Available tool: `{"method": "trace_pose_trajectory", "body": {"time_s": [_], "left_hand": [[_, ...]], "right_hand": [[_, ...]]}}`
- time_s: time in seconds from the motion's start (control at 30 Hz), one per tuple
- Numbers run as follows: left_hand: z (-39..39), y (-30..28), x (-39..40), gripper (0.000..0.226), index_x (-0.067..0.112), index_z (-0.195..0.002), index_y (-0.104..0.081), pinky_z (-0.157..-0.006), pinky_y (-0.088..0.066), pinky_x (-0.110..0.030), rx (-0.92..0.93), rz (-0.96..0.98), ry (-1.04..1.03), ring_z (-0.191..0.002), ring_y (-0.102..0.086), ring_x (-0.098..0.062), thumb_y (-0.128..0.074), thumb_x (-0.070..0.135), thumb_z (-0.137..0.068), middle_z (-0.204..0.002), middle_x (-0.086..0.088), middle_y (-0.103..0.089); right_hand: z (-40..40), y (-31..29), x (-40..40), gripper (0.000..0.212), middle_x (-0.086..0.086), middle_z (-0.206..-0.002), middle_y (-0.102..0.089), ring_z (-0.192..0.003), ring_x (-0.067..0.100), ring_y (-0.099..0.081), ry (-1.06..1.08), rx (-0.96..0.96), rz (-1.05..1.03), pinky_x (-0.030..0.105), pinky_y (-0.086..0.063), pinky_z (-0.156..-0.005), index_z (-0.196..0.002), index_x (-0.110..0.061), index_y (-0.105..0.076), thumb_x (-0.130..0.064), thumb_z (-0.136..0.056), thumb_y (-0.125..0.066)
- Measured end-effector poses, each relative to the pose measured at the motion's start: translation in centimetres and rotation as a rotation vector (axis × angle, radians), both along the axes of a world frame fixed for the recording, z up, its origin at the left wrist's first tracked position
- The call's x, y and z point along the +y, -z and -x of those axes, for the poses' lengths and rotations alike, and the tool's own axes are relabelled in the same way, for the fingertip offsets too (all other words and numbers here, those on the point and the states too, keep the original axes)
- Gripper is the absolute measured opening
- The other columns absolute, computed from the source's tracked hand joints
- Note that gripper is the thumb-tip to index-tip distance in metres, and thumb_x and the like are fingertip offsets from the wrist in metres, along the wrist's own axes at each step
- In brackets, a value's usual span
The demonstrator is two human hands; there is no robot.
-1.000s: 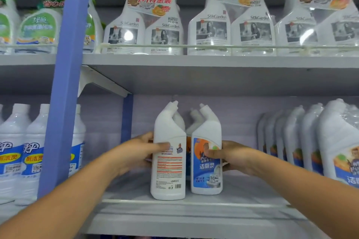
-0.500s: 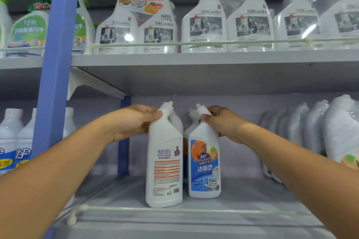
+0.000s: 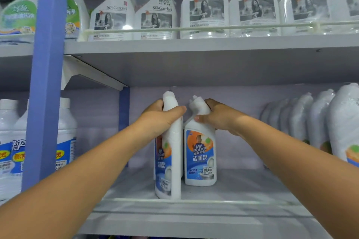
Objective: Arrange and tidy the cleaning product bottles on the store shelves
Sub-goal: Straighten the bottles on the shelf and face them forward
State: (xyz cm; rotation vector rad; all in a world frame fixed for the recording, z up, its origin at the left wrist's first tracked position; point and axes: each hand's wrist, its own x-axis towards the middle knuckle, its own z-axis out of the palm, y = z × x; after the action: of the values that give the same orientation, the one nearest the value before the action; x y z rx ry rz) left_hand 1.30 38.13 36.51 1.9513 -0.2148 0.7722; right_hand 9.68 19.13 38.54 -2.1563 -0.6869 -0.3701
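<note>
Bottles are rigid plastic, judged full and fairly heavy. Left hand (image 3: pixel 161 120) grips the turned bottle (image 3: pixel 171 161) at its neck; right hand (image 3: pixel 217 116) grips the front-facing bottle (image 3: pixel 200 157) likewise, a narrow, secure hold.

Matt white plastic bottles (image 3: pixel 200 153) with glossy printed labels; smooth grey painted shelf (image 3: pixel 194 219).

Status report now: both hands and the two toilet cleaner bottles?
Left hand grips left bottle neck. Right hand grips right bottle neck. Both bottles on shelf. Nothing blocking.

Soft even light, glare on spray bottles (image 3: pixel 127 27), blurred, bowed edges
</note>
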Motion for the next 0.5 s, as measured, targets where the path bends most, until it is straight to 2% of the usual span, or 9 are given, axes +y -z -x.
{"method": "trace_pose_trajectory", "body": {"time_s": [0.07,0.1,0.2,0.3,0.5], "left_hand": [[0.1,0.2,-0.2,0.046,0.026,-0.114,-0.055,-0.067,-0.052,-0.027,-0.035,-0.106,-0.126,-0.090,-0.066,-0.008,-0.071,0.057,-0.086,-0.102,0.008,-0.066],[0.1,0.4,-0.2,0.051,0.027,-0.117,-0.050,-0.065,-0.049,-0.026,-0.042,-0.146,-0.156,-0.088,-0.062,-0.005,-0.070,0.060,-0.085,-0.102,0.011,-0.063],[-0.5,1.1,0.4,0.061,0.028,-0.120,-0.041,-0.074,-0.055,-0.035,-0.025,-0.265,-0.193,-0.091,-0.061,-0.008,-0.068,0.067,-0.082,-0.105,0.008,-0.060],[-1.1,1.3,1.4,0.060,0.026,-0.123,-0.039,-0.082,-0.059,-0.044,0.025,-0.379,-0.234,-0.095,-0.063,-0.016,-0.064,0.066,-0.085,-0.111,0.001,-0.058],[-1.6,1.1,3.3,0.055,0.026,-0.133,-0.038,-0.091,-0.058,-0.046,0.072,-0.491,-0.217,-0.107,-0.060,-0.020,-0.062,0.056,-0.093,-0.127,-0.003,-0.047]], "right_hand": [[0.0,0.0,0.2,0.057,0.005,-0.125,-0.064,-0.104,0.027,-0.068,-0.004,0.025,-0.001,0.048,-0.061,-0.088,-0.142,-0.023,-0.043,-0.031,-0.093,-0.072],[0.0,0.0,0.3,0.055,0.005,-0.123,-0.065,-0.102,0.028,-0.070,-0.003,0.029,0.004,0.048,-0.062,-0.086,-0.141,-0.024,-0.044,-0.031,-0.093,-0.071],[-0.1,0.0,0.4,0.053,0.005,-0.121,-0.066,-0.100,0.027,-0.071,0.005,0.027,0.011,0.047,-0.063,-0.085,-0.140,-0.026,-0.045,-0.031,-0.094,-0.070],[-0.2,0.1,0.3,0.052,0.005,-0.121,-0.066,-0.101,0.027,-0.070,-0.002,0.030,-0.004,0.048,-0.062,-0.086,-0.140,-0.026,-0.045,-0.030,-0.094,-0.069],[-0.3,0.5,0.5,0.050,0.003,-0.120,-0.067,-0.100,0.024,-0.071,-0.032,0.060,-0.048,0.046,-0.063,-0.084,-0.141,-0.030,-0.043,-0.030,-0.097,-0.066]]}}
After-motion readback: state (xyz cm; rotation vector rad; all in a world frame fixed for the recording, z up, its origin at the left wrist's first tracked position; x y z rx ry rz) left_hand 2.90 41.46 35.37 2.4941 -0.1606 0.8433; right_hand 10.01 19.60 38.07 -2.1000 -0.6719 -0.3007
